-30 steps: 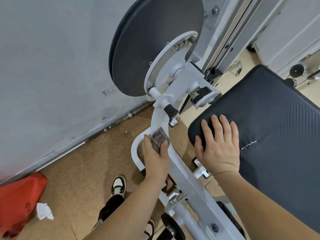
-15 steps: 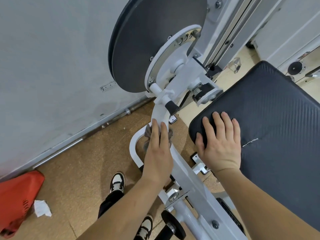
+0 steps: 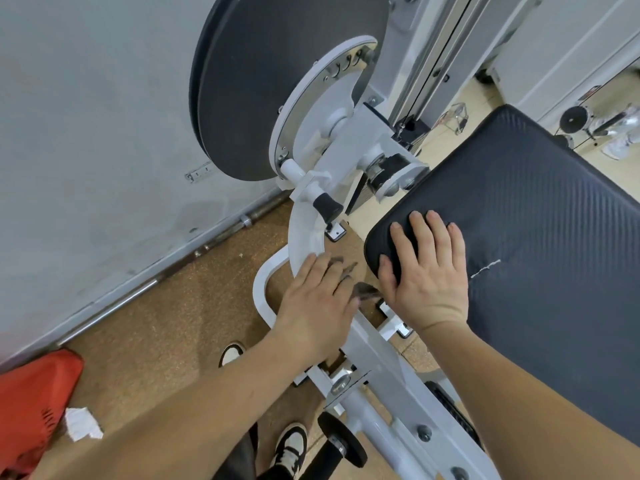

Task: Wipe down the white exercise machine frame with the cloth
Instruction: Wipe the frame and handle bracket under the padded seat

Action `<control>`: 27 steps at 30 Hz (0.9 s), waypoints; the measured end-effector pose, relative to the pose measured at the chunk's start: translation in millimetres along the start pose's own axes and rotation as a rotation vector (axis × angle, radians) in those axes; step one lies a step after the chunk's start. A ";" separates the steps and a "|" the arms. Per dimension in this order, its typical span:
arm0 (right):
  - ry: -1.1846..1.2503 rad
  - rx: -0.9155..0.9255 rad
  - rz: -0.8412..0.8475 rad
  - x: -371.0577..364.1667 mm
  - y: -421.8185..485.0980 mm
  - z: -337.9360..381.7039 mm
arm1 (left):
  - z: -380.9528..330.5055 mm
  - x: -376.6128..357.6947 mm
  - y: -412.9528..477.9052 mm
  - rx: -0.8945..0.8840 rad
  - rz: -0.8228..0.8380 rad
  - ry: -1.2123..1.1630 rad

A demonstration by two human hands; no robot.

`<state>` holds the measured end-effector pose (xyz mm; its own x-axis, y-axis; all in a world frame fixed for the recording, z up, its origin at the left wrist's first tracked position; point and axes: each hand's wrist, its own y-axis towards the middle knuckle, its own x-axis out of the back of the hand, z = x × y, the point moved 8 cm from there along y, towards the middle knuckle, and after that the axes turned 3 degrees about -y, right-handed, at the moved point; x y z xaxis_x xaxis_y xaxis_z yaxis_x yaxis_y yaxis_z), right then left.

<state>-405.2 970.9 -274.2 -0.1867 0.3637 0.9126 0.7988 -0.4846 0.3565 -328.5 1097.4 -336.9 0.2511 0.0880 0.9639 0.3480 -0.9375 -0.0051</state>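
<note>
Cloth (image 3: 365,291) has swept rightward across frame (image 3: 306,233) under left hand (image 3: 315,303); fingers (image 3: 325,268) now near-straight, blurred, pressing it rather than clutching. Right hand (image 3: 426,275) stays flat on pad (image 3: 536,220). Wipe mid-stroke.

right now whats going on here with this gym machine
A person is wiping it down. Their left hand presses a grey cloth against the curved part of the white machine frame, just below the black knob; the fingers are motion-blurred. Their right hand rests flat on the corner of the black seat pad, apparently for support.
</note>
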 end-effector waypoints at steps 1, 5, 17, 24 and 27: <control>0.002 -0.001 0.000 0.1 -0.5 0.1 | -13.5 -5.8 -9.0 -0.019 -0.018 -0.031; 0.001 -0.010 -0.015 1.3 -0.5 0.2 | -39.7 -27.0 -17.4 -0.311 0.006 -0.122; 0.027 -0.016 -0.024 1.6 -2.1 -1.2 | -36.6 -5.5 -43.3 -0.475 0.053 -0.158; 0.030 -0.018 -0.036 3.2 -1.4 -1.1 | -67.6 -26.8 -65.5 -0.175 0.113 0.009; 0.050 -0.032 -0.041 2.1 -2.1 -1.1 | -64.2 -1.0 -79.1 -0.166 -0.094 -0.349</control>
<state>-407.8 971.8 -272.8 -0.2480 0.3442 0.9056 0.7712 -0.4955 0.3996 -414.2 1149.9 -320.4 0.5273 0.2582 0.8095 0.2408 -0.9591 0.1490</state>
